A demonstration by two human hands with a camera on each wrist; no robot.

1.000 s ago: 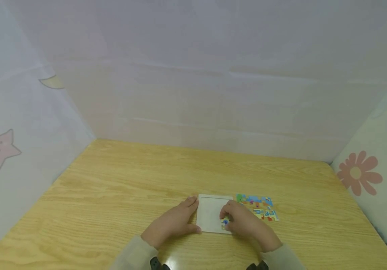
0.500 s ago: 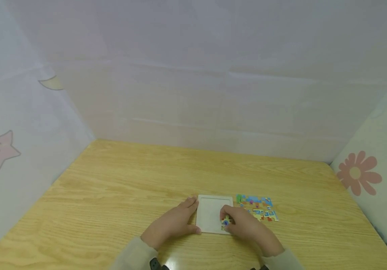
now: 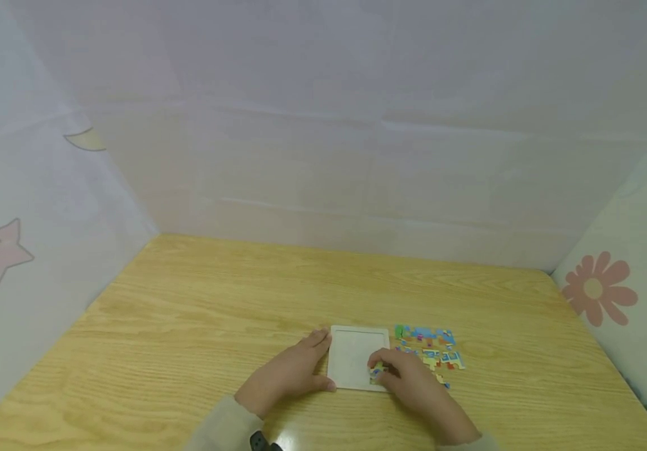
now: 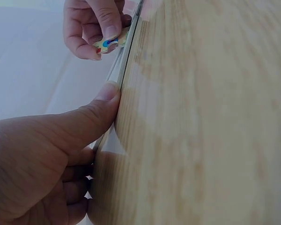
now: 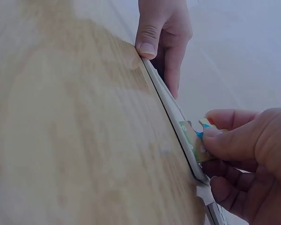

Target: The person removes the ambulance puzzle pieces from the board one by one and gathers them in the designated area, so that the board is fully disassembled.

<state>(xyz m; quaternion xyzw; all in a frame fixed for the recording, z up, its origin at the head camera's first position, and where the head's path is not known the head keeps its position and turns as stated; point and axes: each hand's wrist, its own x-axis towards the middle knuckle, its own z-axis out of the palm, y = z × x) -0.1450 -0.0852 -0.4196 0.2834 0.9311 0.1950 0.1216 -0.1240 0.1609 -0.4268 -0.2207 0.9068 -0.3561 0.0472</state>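
Note:
A white square puzzle tray lies on the wooden table. My left hand rests along its left side, with the thumb on the near corner and the fingers against the edge. At the tray's near right corner, my right hand pinches a small colourful jigsaw piece between thumb and forefinger, tilted above the tray. Beneath it, another piece sits in the corner, partly hidden by the right thumb. The tray's right edge is partly covered by the right hand.
Several loose jigsaw pieces in blue, yellow and red lie to the right of the tray, some hidden behind my right hand. The wooden table meets a pale cloth backdrop at the back and sides.
My right hand has shifted slightly down and to the right, and the piece in its fingers has tilted. More loose pieces show beside the hand. The left hand stays put.

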